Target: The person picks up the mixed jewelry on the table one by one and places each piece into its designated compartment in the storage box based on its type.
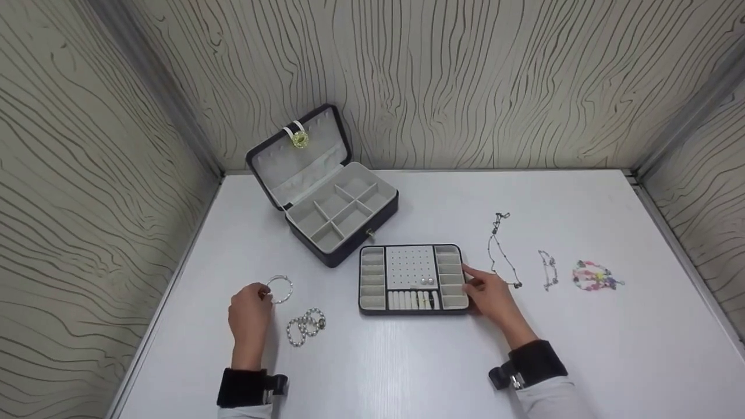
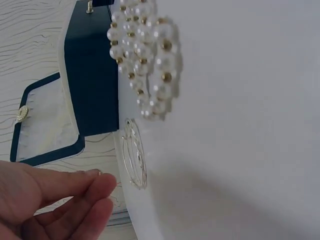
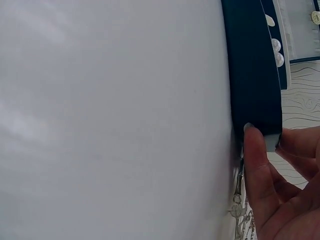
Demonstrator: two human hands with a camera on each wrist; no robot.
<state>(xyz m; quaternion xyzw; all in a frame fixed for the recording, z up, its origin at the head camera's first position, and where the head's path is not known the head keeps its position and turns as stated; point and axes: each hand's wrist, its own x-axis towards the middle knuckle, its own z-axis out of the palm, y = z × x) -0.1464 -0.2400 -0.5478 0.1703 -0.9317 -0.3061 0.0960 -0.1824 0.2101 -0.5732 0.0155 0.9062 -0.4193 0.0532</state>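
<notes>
My left hand (image 1: 250, 311) is just left of a silver bangle (image 1: 280, 290) lying on the table. In the left wrist view, its thumb and fingertips pinch together around a tiny shiny piece (image 2: 100, 173), mostly hidden, its kind unclear. Beside the bangle lies a pearl bracelet (image 2: 142, 60) with gold beads, in loops. My right hand (image 1: 492, 294) grips the right edge of a dark blue jewelry tray (image 1: 410, 312), thumb on its side. Two pearl earrings (image 1: 427, 280) sit in the tray's perforated panel, and a few slim pieces lie among the ring rolls (image 1: 407, 300).
Behind the tray stands an open jewelry box (image 1: 326, 256) with empty compartments, its lid (image 1: 302, 169) tilted back. Right of the tray lie a chain necklace (image 1: 503, 256), a thin bracelet (image 1: 547, 270) and a colorful beaded piece (image 1: 595, 277). Patterned walls (image 1: 442, 87) enclose the table.
</notes>
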